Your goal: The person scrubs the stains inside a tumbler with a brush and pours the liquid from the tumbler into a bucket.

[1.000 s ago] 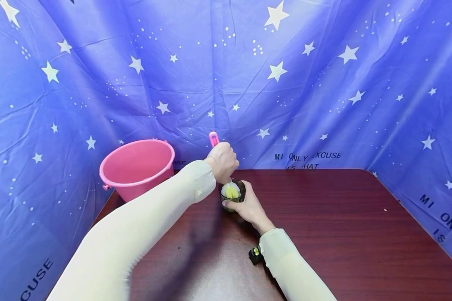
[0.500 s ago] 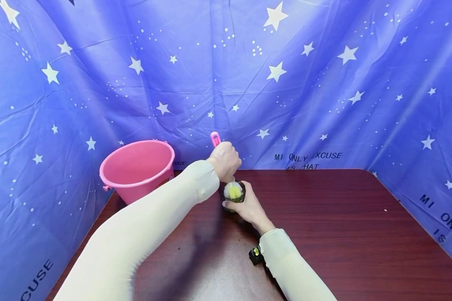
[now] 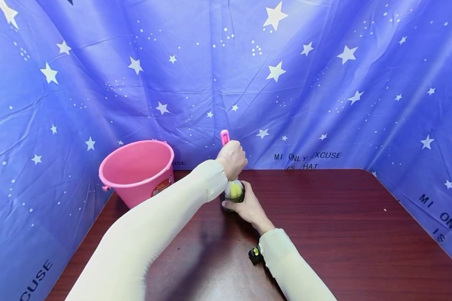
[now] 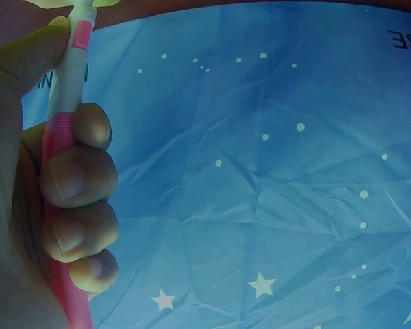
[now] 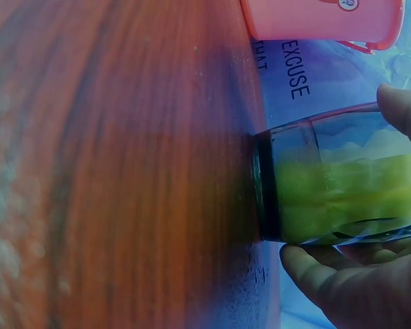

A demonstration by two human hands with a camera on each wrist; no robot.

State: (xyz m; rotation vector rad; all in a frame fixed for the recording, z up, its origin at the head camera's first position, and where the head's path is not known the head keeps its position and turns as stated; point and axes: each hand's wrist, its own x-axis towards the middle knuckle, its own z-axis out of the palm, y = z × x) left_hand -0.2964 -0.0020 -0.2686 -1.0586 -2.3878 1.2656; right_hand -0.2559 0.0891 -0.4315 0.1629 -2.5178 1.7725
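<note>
My left hand (image 3: 231, 159) grips the pink-and-white handle (image 4: 63, 96) of a cup brush, fingers wrapped around it. The handle's looped pink end (image 3: 224, 137) sticks up above the fist. Below, the yellow-and-white brush head (image 3: 233, 190) sits inside a dark see-through glass (image 5: 298, 147). My right hand (image 3: 250, 208) holds this glass from the right side, thumb at the front. In the right wrist view the glass's thick dark base stands at the table surface, and the yellow of the brush head shows through the wall.
A pink bucket (image 3: 129, 192) stands at the table's back left, partly behind the left sleeve (image 3: 162, 217). Blue star-patterned cloth (image 3: 218, 75) hangs around the dark red wooden table (image 3: 335, 234). A small black device (image 3: 255, 255) is at the right cuff. Wet droplets (image 5: 250, 295) show near the glass.
My left hand has moved slightly right with the brush, and the handle end has swung right too. More of the bucket's label shows. The right hand stays in place on the glass.
</note>
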